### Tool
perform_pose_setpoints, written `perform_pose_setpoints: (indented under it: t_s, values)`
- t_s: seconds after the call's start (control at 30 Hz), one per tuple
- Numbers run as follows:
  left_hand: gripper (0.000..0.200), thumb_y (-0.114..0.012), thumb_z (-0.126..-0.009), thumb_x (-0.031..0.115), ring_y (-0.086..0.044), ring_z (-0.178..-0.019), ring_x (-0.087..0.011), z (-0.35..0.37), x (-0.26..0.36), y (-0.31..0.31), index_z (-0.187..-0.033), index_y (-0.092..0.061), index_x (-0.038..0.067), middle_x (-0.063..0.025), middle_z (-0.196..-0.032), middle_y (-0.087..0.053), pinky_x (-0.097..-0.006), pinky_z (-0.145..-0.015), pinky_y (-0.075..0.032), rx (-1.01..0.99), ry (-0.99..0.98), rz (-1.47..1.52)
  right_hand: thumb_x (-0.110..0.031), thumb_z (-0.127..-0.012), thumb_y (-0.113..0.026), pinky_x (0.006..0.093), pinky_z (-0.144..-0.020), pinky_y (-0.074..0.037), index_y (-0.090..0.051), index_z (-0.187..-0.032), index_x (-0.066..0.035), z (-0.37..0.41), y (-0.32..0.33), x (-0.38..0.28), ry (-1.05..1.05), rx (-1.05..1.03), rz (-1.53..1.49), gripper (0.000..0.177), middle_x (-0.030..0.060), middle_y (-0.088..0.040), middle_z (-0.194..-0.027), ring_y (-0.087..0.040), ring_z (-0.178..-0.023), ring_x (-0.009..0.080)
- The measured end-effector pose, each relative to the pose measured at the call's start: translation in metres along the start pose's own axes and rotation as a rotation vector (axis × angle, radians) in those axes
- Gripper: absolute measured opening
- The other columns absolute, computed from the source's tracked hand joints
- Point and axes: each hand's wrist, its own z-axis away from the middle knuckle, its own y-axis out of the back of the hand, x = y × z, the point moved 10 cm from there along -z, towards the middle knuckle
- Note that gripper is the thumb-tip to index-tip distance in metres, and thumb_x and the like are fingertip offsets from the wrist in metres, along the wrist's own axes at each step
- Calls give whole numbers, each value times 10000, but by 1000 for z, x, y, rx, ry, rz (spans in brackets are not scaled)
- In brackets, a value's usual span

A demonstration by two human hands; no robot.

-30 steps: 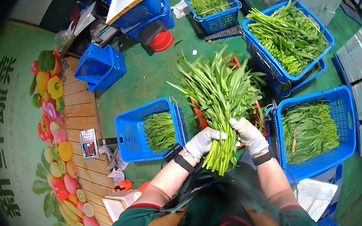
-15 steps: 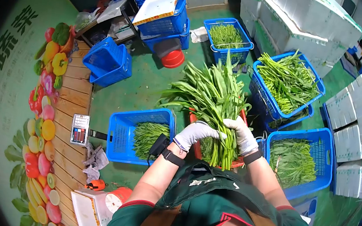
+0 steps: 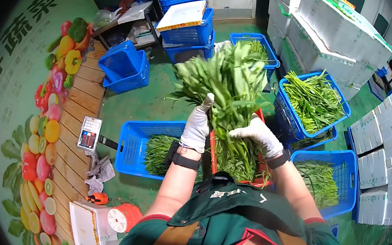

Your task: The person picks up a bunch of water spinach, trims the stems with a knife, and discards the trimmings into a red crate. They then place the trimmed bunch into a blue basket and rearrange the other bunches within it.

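A large bunch of long-stemmed leafy greens [image 3: 231,90] is held up in front of me, leaves pointing away and stems toward my body. My left hand [image 3: 196,130], in a white glove, grips the bunch's left side with the thumb up; its other fingers are partly hidden. From the right, my gloved right hand [image 3: 259,137] wraps round the stems, thumb across the front. Beneath the bunch stands a red crate [image 3: 213,154] with more greens in it, mostly covered by the bunch and my apron.
Blue crates of greens stand left [image 3: 128,146], right [image 3: 351,184], at the upper right [image 3: 297,122] and behind [image 3: 273,63]. A scale [image 3: 89,133] sits at the left by a wooden platform [image 3: 74,152]. White foam boxes [image 3: 378,138] are stacked on the right.
The bunch has risen, its leaves now blurred by motion. My left hand has turned from lying across the stems to upright on the left side; my right hand has shifted slightly down.
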Motion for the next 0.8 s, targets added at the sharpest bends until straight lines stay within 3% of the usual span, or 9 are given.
perform_pose_setpoints:
  t_s: [0.3, 0.33, 0.37, 0.43, 0.5, 0.63, 0.67, 0.77, 0.8]
  values:
    - [319, -650, -789, 118, -648, -862, -227, 11, 11, -15, -1087, -596, 18, -87, -980, -658, -364, -807, -537, 38, -109, 40, -259, -607, -836, 307, -824, -454, -627, -1112, -25, 3, -21, -57, -15, -289, 947, 594, 96, -649, -1056, -591, -919, 177]
    - [319, -649, -782, 95, -649, -854, -223, 13, 23, -19, -1086, -594, 16, -86, -969, -656, -348, -797, -534, 7, -194, -157, -277, -607, -830, 301, -837, -455, -634, -1092, -20, 4, -23, -74, 96, -398, 516, 582, 111, -662, -1035, -598, -914, 184]
    - [320, -647, -775, 71, -649, -846, -219, 18, 37, -31, -1085, -592, 13, -85, -957, -654, -331, -787, -532, -22, -280, -354, -186, -656, -798, 292, -741, -480, -649, -1032, -16, 7, 7, -79, -132, -209, 323, 440, 52, -670, -917, -601, -799, 110]
    - [345, -646, -798, 91, -633, -867, -196, 22, 30, -58, -1120, -561, 0, -101, -971, -639, -287, -762, -515, 44, -220, -495, -177, -659, -789, 293, -711, -479, -669, -968, -41, -10, -12, -117, 237, -166, 36, 359, 43, -680, -850, -602, -757, 106]
    - [362, -642, -826, 156, -633, -904, -204, -6, 14, -51, -1139, -547, 0, -109, -1003, -634, -298, -795, -521, -139, -250, -301, -177, -663, -787, 298, -713, -478, -655, -975, -31, -39, -28, -111, 540, -192, 818, 369, 54, -680, -841, -596, -750, 117]
    - [652, -723, -759, 400, -606, -979, -196, -10, 18, -89, -1238, -508, 13, -90, -1132, -605, -337, -905, -487, -337, 5, -307, -248, -662, -792, 306, -749, -478, -653, -1003, -35, -29, -23, -154, 595, 20, 520, 425, 81, -683, -866, -595, -755, 156]
    - [572, -738, -747, 393, -609, -936, -163, -6, 32, -112, -1148, -591, 13, -64, -1059, -639, -325, -877, -483, -349, -179, -310, -295, -670, -779, 315, -709, -481, -660, -988, -49, -44, -6, -139, 520, 24, 475, 420, 95, -675, -802, -593, -712, 155]
    - [559, -744, -763, 323, -616, -853, -151, -15, 30, -87, -1180, -559, -2, -55, -1012, -660, -280, -808, -470, -224, 26, -834, -360, -704, -721, 362, -617, -472, -670, -907, -46, -48, -6, -139, 845, 162, 1021, 377, 148, -635, -678, -622, -646, 259]
    - [485, -733, -782, 275, -625, -853, -158, -17, 28, -84, -1153, -568, 10, -64, -958, -670, -305, -785, -498, -236, 64, -820, -376, -702, -705, 369, -637, -479, -668, -899, -50, -52, 5, -127, 627, 138, 948, 382, 170, -636, -724, -620, -702, 319]
